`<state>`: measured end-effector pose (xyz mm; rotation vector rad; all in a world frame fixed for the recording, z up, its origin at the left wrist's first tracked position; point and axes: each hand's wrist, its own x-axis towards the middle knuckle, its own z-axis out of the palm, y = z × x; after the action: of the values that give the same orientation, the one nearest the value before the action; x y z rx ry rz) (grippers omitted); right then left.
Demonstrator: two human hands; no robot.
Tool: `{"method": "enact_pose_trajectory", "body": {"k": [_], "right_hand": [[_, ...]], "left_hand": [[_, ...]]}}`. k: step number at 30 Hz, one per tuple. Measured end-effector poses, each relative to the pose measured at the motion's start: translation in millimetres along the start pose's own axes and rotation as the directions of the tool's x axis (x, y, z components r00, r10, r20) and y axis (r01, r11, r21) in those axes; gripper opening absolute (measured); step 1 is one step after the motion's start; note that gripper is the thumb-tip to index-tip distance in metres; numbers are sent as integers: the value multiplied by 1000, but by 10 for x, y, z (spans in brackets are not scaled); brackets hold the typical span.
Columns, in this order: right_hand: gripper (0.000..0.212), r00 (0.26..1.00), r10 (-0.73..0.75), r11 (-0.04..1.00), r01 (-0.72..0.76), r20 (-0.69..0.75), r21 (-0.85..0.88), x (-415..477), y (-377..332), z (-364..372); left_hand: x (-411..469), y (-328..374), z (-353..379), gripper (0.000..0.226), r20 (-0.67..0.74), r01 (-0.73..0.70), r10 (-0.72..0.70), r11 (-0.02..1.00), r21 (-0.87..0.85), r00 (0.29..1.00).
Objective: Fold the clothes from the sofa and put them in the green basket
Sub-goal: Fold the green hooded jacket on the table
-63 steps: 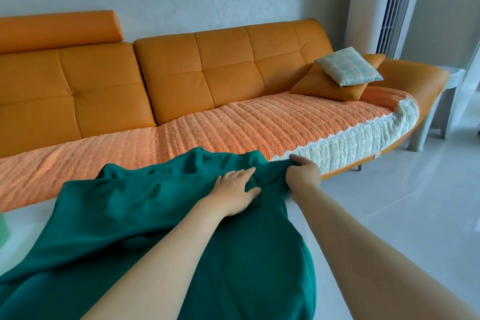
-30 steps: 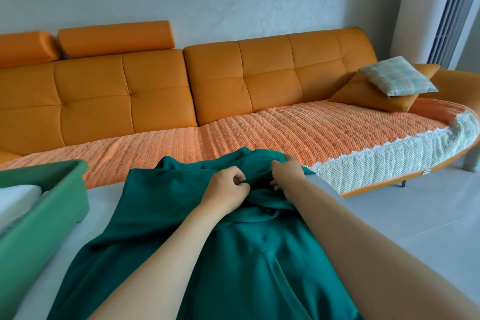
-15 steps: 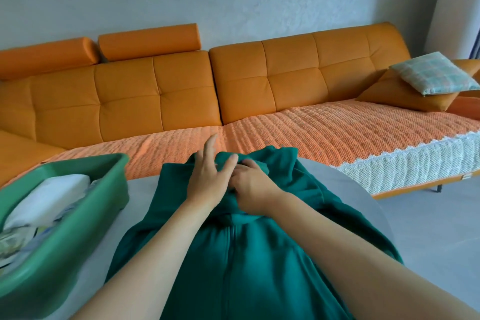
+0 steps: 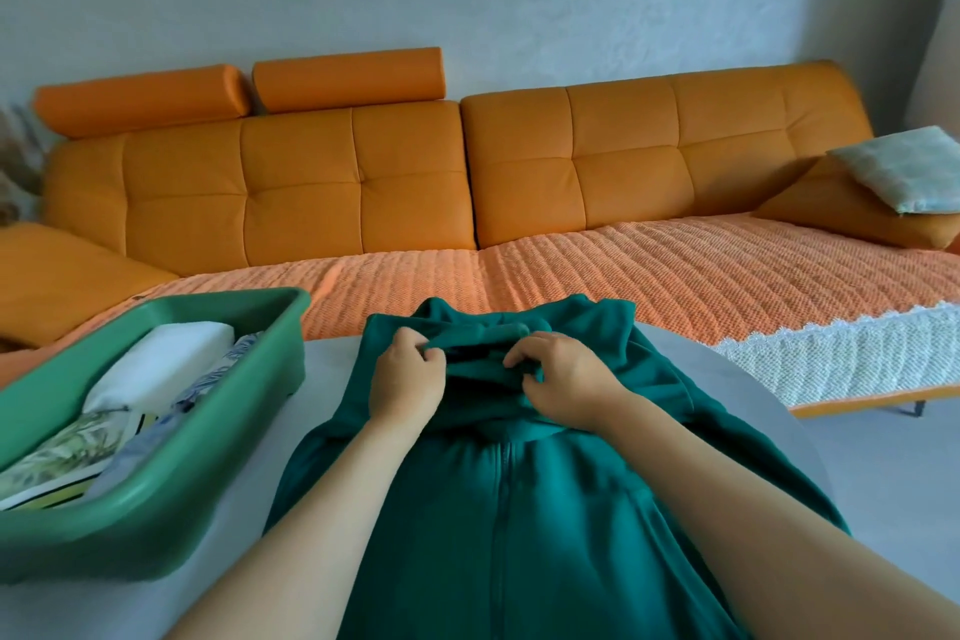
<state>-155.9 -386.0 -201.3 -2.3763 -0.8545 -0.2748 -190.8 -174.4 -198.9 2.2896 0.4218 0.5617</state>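
Head view: I saw the dark teal zip-front garment point(image 4: 524, 525) lying spread on the pale grey round table point(image 4: 774, 421), its zip running straight down the middle towards me and its collar end bunched at the table's far edge. Both hands were on that bunched part. The left hand point(image 4: 408, 379) had its fingers curled and pinched a ridge of the teal cloth; the right hand point(image 4: 563, 382) gripped the same ridge just beside it, fingers curled too. The two bare forearms lay over the garment's body.

On the table to the left, just beside the garment, stood the green plastic basket point(image 4: 218, 431). Inside it I could make out a folded white cloth point(image 4: 161, 369) and a leaf-patterned cloth point(image 4: 62, 452) in front of it.

Beyond the table ran the long orange tufted sofa point(image 4: 353, 182), its seat under an orange woven cover point(image 4: 623, 276) with a white lace-trimmed edge point(image 4: 831, 353). At the sofa's right end an orange cushion point(image 4: 831, 208) leaned back, with a pale checked cushion point(image 4: 904, 174) resting on it.
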Motion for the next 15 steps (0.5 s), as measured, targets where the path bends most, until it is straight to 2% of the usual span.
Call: {"method": "enact_pose_trajectory", "body": {"k": [3, 4, 5, 6, 7, 9, 10, 11, 13, 15], "right_hand": [[53, 987, 72, 990, -53, 143, -132, -4, 25, 12], [58, 980, 88, 987, -62, 178, -147, -11, 18, 23], [62, 975, 94, 987, -65, 200, -148, -16, 3, 39], [63, 972, 93, 988, -63, 214, -142, -16, -10, 53], [64, 969, 88, 989, -57, 229, -138, -15, -22, 68], [65, 963, 69, 986, -27, 260, -162, -7, -41, 95], [65, 962, 60, 984, -13, 268, -175, -2, -43, 106], [64, 961, 57, 985, -10, 271, -169, 5, -38, 113], [64, 961, 45, 995, -17, 273, -102, 13, -18, 121], [66, 964, 37, 996, -14, 262, -87, 19, 28, 121]], "left_hand": [[-30, -151, -88, 17, 52, 179, -194, 962, 207, 980], [-59, -215, -113, 26, 55, 189, -211, 945, 268, 976], [-90, -266, -132, 39, 57, 145, -170, 942, 302, 984], [-110, -313, -131, 56, 60, 31, -53, 947, 319, 997], [-127, -346, -121, 73, 79, -148, 128, 932, 332, 989], [-128, -338, -73, 88, 203, -508, 468, 756, 412, 860], [-126, -295, -38, 83, 278, -607, 543, 661, 441, 793], [-122, -246, 8, 72, 334, -645, 553, 619, 448, 763], [-105, -147, 68, 45, 345, -597, 488, 670, 441, 802], [-63, -75, 67, 22, 178, -476, 442, 799, 367, 879]]}}
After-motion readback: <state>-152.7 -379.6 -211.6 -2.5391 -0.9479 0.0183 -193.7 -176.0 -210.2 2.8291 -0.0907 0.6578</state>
